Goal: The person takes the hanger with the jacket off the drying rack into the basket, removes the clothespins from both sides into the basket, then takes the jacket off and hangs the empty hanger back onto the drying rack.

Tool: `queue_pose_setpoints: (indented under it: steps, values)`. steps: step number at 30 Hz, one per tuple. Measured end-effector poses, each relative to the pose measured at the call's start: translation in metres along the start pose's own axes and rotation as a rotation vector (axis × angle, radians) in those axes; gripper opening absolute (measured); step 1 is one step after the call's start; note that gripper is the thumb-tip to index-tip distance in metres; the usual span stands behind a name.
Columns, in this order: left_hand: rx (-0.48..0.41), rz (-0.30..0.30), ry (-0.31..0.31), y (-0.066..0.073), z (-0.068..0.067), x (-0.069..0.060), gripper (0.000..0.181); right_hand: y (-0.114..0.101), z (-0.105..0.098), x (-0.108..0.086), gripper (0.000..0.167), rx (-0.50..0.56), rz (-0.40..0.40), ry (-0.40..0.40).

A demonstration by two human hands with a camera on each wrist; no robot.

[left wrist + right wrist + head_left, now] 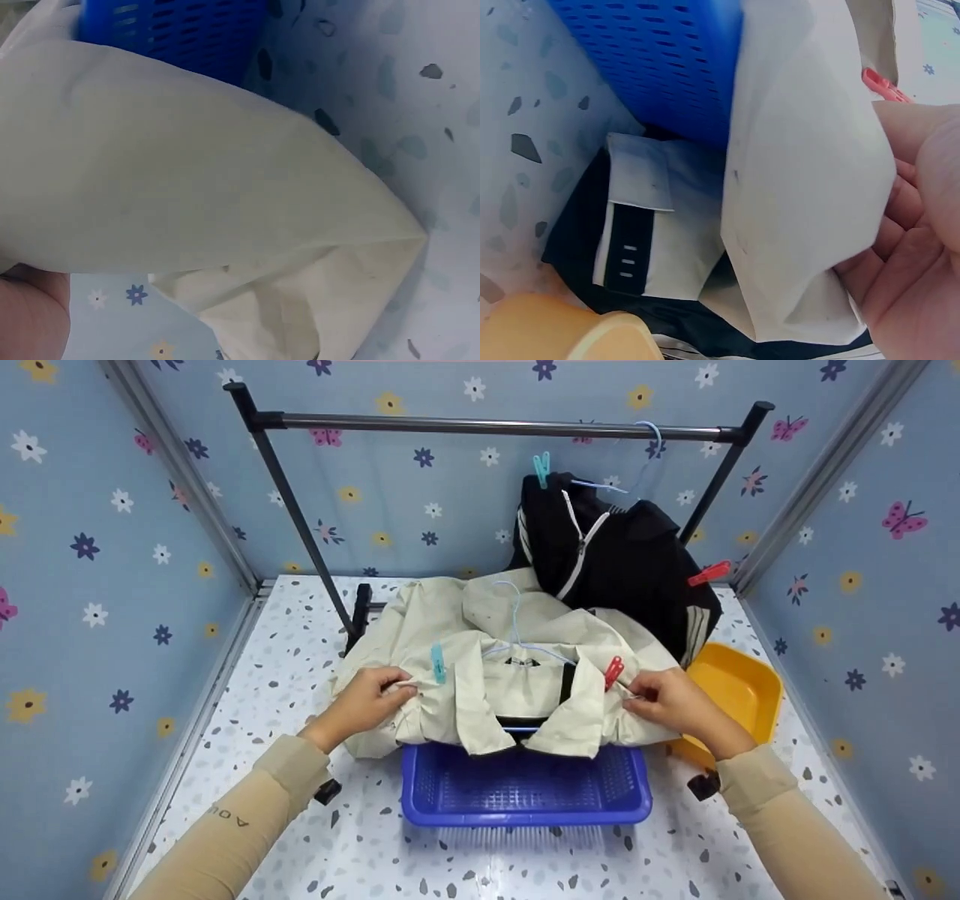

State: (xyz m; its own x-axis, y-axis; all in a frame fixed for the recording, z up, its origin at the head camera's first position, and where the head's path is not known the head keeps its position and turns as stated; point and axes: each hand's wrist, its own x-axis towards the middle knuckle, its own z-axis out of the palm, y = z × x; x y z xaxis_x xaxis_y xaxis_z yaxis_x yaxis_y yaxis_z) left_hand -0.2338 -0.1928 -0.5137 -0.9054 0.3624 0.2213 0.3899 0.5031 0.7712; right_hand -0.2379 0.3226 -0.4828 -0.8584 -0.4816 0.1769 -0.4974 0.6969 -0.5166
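Note:
A cream jacket lies over the back of a blue basket, a light-blue hanger inside its collar. On its left shoulder is a teal clip, on the other a red clip. The left hand pinches the fabric outside the teal clip; in the left wrist view part of that hand shows beside the cloth. The right hand pinches the fabric outside the red clip; the right wrist view shows its curled fingers against the cloth.
A black metal rack stands behind. A black jacket with teal and red clips is at the back right, below a blue hanger hooked on the bar. A yellow container sits right of the cream jacket. Flowered walls surround the speckled surface.

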Motion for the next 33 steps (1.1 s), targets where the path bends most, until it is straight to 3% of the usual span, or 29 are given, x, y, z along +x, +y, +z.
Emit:
queue_pose_setpoints:
  steps: [10,19,26,33]
  values:
    - [0.03,0.028,-0.023,-0.007,0.009,-0.005,0.006,-0.003,0.013,-0.006,0.021,-0.157,0.002,0.029]
    - [0.016,0.026,-0.127,-0.003,-0.001,-0.006,0.016,-0.005,0.022,-0.009,0.016,-0.203,-0.023,0.086]
    - [0.023,0.013,-0.149,-0.003,-0.006,-0.003,0.016,-0.011,0.015,-0.008,0.013,-0.221,-0.004,0.069]
    - [-0.012,0.002,-0.145,-0.007,-0.007,-0.002,0.016,-0.023,0.0,-0.004,0.039,-0.131,0.06,0.087]
